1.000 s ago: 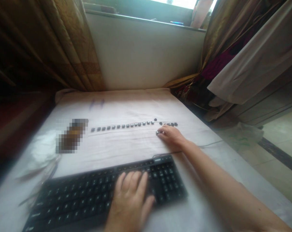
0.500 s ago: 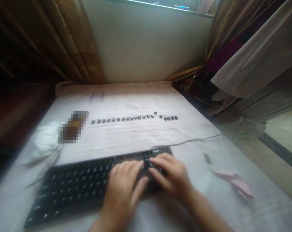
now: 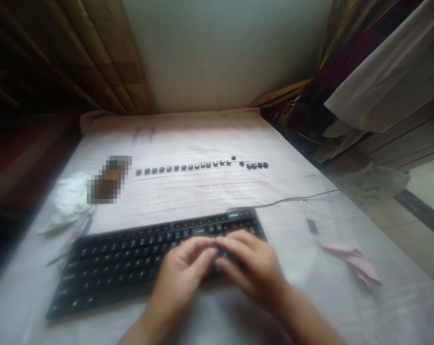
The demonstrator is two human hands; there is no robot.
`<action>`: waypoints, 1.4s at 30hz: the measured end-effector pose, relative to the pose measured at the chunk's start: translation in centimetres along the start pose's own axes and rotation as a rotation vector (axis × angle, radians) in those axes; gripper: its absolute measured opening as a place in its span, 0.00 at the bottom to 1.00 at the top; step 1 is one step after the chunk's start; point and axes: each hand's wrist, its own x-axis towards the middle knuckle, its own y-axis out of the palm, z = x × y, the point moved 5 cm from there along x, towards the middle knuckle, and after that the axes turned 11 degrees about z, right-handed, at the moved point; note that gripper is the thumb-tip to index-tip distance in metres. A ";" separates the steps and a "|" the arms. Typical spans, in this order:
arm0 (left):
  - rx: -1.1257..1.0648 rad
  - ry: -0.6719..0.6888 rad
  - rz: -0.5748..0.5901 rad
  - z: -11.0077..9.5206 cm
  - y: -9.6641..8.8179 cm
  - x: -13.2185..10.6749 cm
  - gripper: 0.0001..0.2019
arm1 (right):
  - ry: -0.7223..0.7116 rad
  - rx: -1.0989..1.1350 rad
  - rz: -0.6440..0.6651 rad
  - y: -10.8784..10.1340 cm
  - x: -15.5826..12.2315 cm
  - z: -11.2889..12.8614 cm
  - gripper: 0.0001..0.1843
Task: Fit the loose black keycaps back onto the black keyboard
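The keyboard (image 3: 112, 268) lay slantwise on the white cloth (image 3: 159, 201) under my hands, its left end nearer to me; it was black, with pale legends and a light label, too blurred to read, at its far right corner. My left hand (image 3: 183, 268) was over its right part, thumb and forefinger brought close together; my right hand (image 3: 255, 263) faced it there, fingers curled, a small gap between thumb and forefinger. The fingertips almost met, and whether they had hold of anything small I could not tell.

Between the keyboard's far edge and the row of keycaps (image 3: 184, 167) ran a broad band of cloth, with the cable (image 3: 312, 196) crossing its right end towards the side edge. To the right, more cloth stretched from my wrist to a pink cloth strip (image 3: 355, 261); to the left, a white crumpled bundle (image 3: 71, 196) sat just beyond the keyboard's far left corner.

I counted one keyboard, one cable, one pink strip and one white bundle. Of the small dark keycaps I made out about twenty: fourteen in a line, one set farther back, one alone beside it, then four close together at the right
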 end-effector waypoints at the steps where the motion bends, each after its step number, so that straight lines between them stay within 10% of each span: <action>1: -0.001 -0.005 0.012 0.0 0.0 0.0 0.15 | -0.006 0.035 0.010 -0.1 0.0 -0.1 0.11; 42: 0.039 -0.066 0.116 0.0 1.7 -1.2 0.19 | 0.131 0.174 -0.121 -0.3 -1.3 0.3 0.13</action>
